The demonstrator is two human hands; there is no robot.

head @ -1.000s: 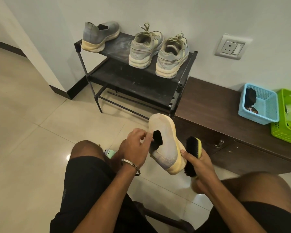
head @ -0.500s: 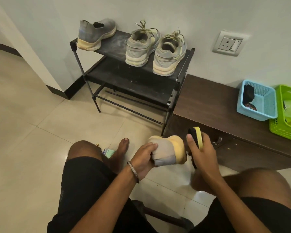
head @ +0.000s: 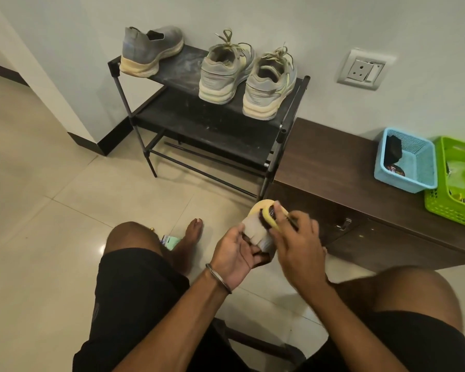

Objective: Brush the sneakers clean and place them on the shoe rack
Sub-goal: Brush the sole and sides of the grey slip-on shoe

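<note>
A: Left hand (head: 239, 247), fingers first?
B: Fingers curled round the heel end of the grey slip-on sneaker (head: 257, 229); fingertips go into its opening. Metal bangle (head: 218, 278) on that wrist.
A: Right hand (head: 295, 244)?
B: Closed over the shoe brush (head: 266, 218), yellow back and dark bristles partly visible under the fingers. Bristles lie against the sneaker's upper.
A: Sneaker location?
B: Held in the air between the knees, above the tiled floor, yellowed sole toe pointing away. Just in front of the wooden cabinet (head: 333, 167).
A: Shoe rack (head: 279, 135)?
B: Black, two shelves, left of the cabinet and touching or nearly so. Top shelf carries the matching grey slip-on sneaker (head: 151, 53) at the left and a laced pair of sneakers (head: 249, 75) at the right, heels toward the camera.
A: Cabinet top?
B: Blue basket (head: 414, 167) holding a dark object; green basket (head: 451, 189) just beside it, contents unclear. Wall socket (head: 364, 69) above.
</note>
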